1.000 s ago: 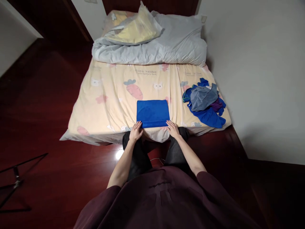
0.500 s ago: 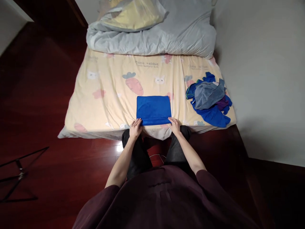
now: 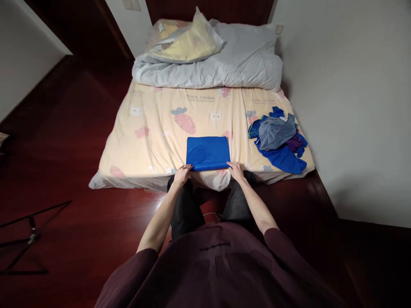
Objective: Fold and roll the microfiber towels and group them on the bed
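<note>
Left hand and right hand pinch the blue cloth; a translucent bag seemingly holds yellow fabric.

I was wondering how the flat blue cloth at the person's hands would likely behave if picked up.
The blue cloth would probably be floppy and light, since it lies thin and flat on the bedsheet. Its layers might fall open if lifted, as a folded strip shows along its near edge, where the left hand and right hand touch it.
</note>
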The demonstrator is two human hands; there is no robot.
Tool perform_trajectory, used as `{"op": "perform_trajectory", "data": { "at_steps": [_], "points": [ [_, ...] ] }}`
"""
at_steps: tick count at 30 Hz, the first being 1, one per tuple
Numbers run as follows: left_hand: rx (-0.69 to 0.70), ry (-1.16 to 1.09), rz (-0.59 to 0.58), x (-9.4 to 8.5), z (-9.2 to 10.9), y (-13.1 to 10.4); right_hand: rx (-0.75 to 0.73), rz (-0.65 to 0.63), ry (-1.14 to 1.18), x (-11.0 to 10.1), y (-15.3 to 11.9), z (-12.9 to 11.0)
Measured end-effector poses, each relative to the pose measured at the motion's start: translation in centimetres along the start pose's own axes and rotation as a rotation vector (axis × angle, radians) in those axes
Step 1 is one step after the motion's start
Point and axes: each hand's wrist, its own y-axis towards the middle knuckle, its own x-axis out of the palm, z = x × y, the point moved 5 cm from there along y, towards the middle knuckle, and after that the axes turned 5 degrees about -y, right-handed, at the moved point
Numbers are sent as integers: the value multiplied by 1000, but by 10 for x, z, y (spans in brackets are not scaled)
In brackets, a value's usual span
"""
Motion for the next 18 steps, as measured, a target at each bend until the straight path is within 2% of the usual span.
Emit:
{"op": "perform_trajectory", "data": {
  "at_steps": [2,7,14,18],
  "points": [
    [-23,-24,11,-3,0,-8,18,1,86,-3,-7,2],
    [-81,-106,93,-8,-4,-19,181,82,334,-3,-22,14],
    [-162,-282,270,-6,-11,-14,268,149,455,7,-16,24],
    [-183,-342,327,-2,-16,-20,297,161,501,10,-12,28]
  ]
}}
